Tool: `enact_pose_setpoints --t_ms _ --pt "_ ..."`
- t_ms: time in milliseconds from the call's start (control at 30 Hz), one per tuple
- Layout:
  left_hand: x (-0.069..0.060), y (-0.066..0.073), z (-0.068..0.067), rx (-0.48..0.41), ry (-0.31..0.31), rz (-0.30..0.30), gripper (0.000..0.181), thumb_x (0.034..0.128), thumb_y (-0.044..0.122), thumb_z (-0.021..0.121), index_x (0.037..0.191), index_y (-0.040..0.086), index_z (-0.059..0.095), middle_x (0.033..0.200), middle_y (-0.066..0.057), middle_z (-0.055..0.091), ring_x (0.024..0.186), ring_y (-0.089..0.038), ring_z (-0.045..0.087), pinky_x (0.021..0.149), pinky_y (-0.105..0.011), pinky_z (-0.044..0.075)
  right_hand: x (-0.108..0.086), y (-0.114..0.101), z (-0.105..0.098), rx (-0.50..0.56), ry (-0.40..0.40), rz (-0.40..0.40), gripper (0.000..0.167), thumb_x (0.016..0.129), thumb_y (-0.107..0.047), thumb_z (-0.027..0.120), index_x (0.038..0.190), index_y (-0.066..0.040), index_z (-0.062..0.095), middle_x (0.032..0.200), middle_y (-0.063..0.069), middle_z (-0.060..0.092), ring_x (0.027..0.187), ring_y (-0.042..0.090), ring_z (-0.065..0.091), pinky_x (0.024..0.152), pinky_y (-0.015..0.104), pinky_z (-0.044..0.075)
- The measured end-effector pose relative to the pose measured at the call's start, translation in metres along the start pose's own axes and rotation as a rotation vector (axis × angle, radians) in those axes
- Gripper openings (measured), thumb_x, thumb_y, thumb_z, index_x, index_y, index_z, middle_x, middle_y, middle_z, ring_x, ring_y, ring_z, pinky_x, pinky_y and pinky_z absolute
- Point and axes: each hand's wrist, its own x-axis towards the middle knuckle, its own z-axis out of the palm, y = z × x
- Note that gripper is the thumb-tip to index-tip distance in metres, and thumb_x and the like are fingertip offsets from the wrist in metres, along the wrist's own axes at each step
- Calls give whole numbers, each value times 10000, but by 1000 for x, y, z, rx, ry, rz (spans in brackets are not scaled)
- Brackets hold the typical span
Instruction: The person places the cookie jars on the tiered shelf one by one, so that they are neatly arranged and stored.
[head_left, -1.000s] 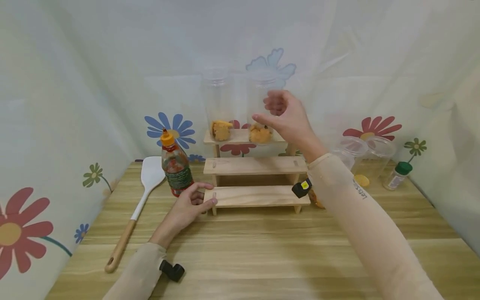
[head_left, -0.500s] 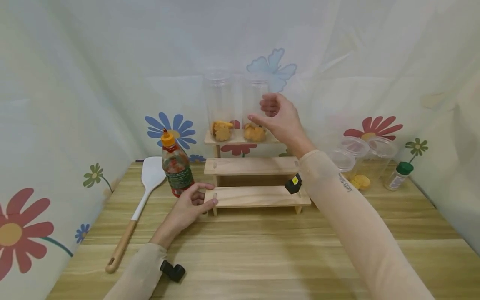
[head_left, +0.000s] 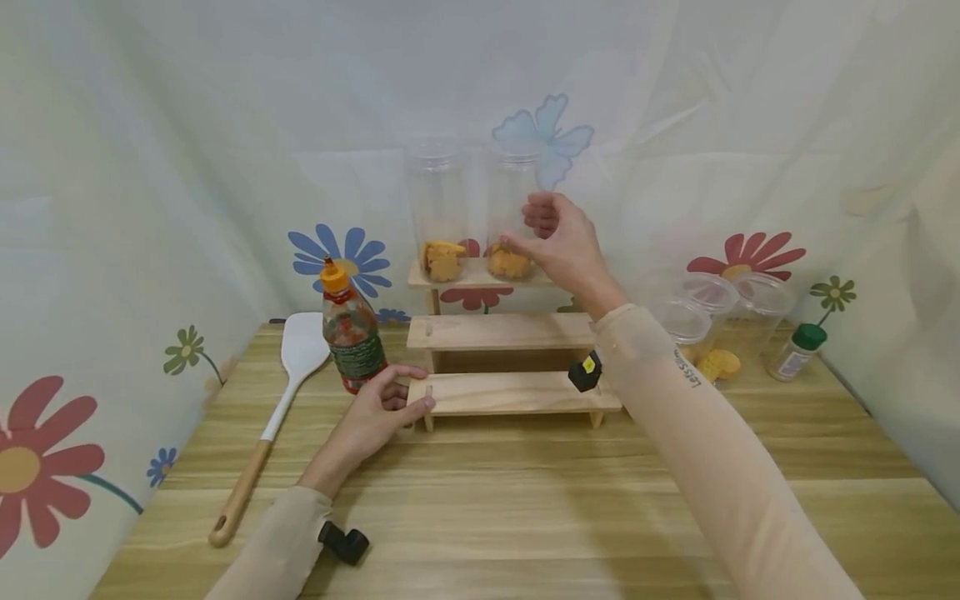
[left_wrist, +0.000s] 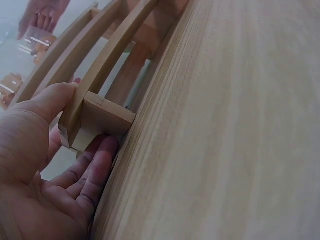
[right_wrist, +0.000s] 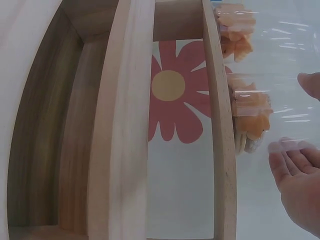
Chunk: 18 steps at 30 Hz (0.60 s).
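A three-tier wooden shelf [head_left: 512,332] stands on the table. My left hand [head_left: 382,408] holds the left end of its lowest step; in the left wrist view the thumb lies over the step and the fingers curl behind its leg. On the top step are two clear jars with cookies at the bottom, a left jar [head_left: 438,204] and a right jar [head_left: 504,192]. My right hand [head_left: 573,250] is around the right jar, thumb on its front, fingers [right_wrist: 285,157] at its right side; how firmly they press cannot be told.
A sauce bottle [head_left: 356,346] stands left of the shelf, beside a white spatula [head_left: 300,350] with a wooden handle. Right of it are several clear jars [head_left: 761,304], some with cookies, partly behind the right sleeve. A green-capped shaker [head_left: 797,354] stands at the far right.
The right jar and my right hand have shifted slightly left on the top step. Over the last half second the hand has sunk a little. The left hand has stayed put.
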Motion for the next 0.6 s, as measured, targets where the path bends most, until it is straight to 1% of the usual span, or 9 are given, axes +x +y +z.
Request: enact_pose_setpoints --t_ms 167,267,367,467,533,600 --pt "0 0 0 -2 -5 0 486 1042 273 837 1457 103 648 1021 -133 706 828 -212 601 704 -282 494 -2 2 1 -8 -5 36 767 979 -298 905 1601 -74 515 1549 104 626 1431 260 600 1225 378 461" --pt "-1 0 -1 -1 -1 -4 488 1039 274 840 1456 106 651 1015 -137 701 821 -209 596 696 -284 490 -4 1 1 -12 -11 65 826 971 -336 911 1639 -98 489 1579 85 612 1447 258 591 1225 381 464" --pt "-2 1 -2 3 1 -7 489 1037 276 842 1454 107 651 1030 -145 707 841 -218 610 713 -285 504 -9 -1 -1 -31 -1 71 914 949 -388 927 1680 -114 450 1611 81 595 1465 256 580 1229 382 461" --pt "-1 2 -2 5 -3 -6 491 1038 277 841 1455 104 650 1060 -149 721 883 -233 634 748 -285 524 -18 -1 -5 -37 23 58 969 932 -405 941 1703 -124 424 1633 79 578 1485 253 565 1240 378 445" --pt "0 2 -1 4 -6 -5 490 1038 278 841 1456 106 650 1071 -150 728 899 -240 642 760 -285 530 -26 -3 -9 -30 40 48 978 929 -407 942 1707 -132 418 1645 66 566 1495 247 557 1247 380 437" --pt "1 1 -1 1 -7 -5 486 1037 276 842 1453 110 652 1068 -147 727 897 -238 639 760 -283 528 -35 -5 -15 -11 54 9 964 936 -375 940 1704 -113 419 1648 79 562 1500 247 554 1252 386 431"
